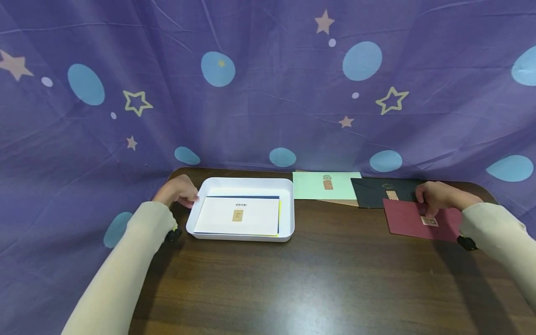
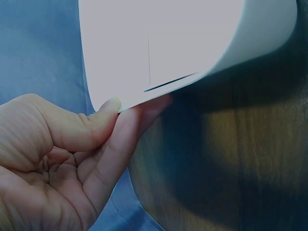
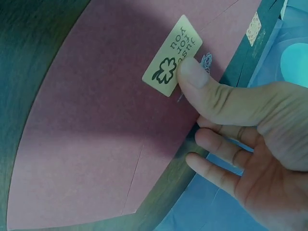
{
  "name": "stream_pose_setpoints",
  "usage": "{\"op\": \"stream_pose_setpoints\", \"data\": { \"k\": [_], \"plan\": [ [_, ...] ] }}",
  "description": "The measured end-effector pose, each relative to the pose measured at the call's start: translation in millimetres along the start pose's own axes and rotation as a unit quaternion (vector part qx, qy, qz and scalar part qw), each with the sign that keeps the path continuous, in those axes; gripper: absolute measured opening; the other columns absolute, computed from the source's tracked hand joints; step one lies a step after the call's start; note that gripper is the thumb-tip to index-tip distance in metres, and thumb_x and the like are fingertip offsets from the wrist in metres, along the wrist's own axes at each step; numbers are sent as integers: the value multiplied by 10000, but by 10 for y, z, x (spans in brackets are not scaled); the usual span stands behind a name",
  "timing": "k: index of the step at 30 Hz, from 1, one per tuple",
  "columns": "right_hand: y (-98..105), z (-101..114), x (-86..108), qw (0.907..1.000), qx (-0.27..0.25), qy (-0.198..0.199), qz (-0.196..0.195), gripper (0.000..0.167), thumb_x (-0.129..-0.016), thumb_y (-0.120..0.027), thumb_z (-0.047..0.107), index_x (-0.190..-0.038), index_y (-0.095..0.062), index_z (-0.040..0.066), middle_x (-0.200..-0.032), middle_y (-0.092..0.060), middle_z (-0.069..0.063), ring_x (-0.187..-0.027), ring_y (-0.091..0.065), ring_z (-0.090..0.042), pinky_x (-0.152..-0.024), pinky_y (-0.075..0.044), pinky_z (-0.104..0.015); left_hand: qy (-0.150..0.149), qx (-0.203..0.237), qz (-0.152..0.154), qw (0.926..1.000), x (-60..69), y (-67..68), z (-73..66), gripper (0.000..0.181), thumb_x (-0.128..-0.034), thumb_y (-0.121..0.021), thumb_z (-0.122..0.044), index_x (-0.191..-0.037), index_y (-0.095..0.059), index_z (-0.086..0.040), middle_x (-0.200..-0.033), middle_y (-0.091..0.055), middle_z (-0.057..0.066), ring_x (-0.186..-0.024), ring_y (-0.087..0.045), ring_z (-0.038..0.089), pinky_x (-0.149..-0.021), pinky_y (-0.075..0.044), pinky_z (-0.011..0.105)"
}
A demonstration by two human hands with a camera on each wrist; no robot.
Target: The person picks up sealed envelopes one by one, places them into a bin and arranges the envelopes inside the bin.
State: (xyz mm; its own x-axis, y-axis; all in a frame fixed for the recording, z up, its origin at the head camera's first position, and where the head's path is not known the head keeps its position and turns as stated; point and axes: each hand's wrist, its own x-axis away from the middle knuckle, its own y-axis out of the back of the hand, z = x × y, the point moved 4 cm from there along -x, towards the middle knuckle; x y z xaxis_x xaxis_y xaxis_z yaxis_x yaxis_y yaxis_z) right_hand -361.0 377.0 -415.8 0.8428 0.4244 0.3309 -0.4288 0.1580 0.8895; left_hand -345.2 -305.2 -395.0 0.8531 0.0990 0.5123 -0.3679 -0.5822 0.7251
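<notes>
My left hand (image 1: 179, 190) pinches the left rim of a white tray (image 1: 289, 209) between thumb and fingers. A white envelope (image 1: 259, 216) with a small tan label lies in the tray, with blue and yellow edges showing beneath it. At the table's right, my right hand (image 1: 439, 195) grips a dark red envelope (image 1: 402, 218) by its far edge. In the right wrist view the thumb presses on top beside a cream sticker (image 3: 164, 70) with a clover print. The other fingers curl at the edge, their tips partly hidden.
A mint green envelope (image 1: 310, 186) lies right of the tray, over a tan one mostly hidden. Beside it a black envelope (image 1: 368, 193) is partly covered by the red one. A purple patterned cloth (image 1: 268, 93) hangs behind the brown wooden table (image 1: 259, 284).
</notes>
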Motion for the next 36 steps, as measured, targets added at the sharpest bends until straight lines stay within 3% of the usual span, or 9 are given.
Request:
{"op": "stream_pose_setpoints", "data": {
  "k": [12,19,25,30,36],
  "plan": [
    [8,-12,14,9997,244,-34,57,437,-600,-917,-24,-840,-553,9,-777,-528,-43,-686,-460,-173,-579,-420,-281,7,-46,-6,10000,16,0,-16,215,-873,-591,92,-699,-531,-19,-731,-517,61,-559,-621,90,-593,-636,207],
    [-18,50,0,9993,-166,59,316,395,-632,-874,-45,-775,-519,51,-709,-464,29,-654,-440,-137,-571,-373,-252,-4,-21,15,10000,10,1,-16,228,-871,-590,94,-686,-525,-22,-725,-517,62,-553,-621,88,-594,-636,207],
    [-18,106,14,9961,-654,79,585,349,-683,-818,-88,-776,-502,25,-712,-442,29,-630,-426,-91,-554,-375,-215,1,-57,45,10000,11,-4,-16,234,-872,-582,94,-686,-512,-30,-720,-513,56,-553,-616,82,-596,-634,203],
    [6,148,23,9932,-966,183,624,236,-717,-775,-109,-813,-583,-12,-719,-485,13,-604,-414,-30,-546,-409,-180,37,-82,52,9999,13,-3,-18,241,-879,-580,90,-682,-512,-31,-711,-509,53,-550,-616,81,-591,-631,201],
    [79,170,41,9928,-1053,288,501,154,-727,-747,-139,-858,-691,-82,-772,-651,-74,-634,-476,-32,-565,-482,-182,53,-20,33,10000,11,-6,-12,238,-872,-585,103,-684,-513,-25,-722,-506,60,-553,-619,87,-598,-636,204]
  ]
}}
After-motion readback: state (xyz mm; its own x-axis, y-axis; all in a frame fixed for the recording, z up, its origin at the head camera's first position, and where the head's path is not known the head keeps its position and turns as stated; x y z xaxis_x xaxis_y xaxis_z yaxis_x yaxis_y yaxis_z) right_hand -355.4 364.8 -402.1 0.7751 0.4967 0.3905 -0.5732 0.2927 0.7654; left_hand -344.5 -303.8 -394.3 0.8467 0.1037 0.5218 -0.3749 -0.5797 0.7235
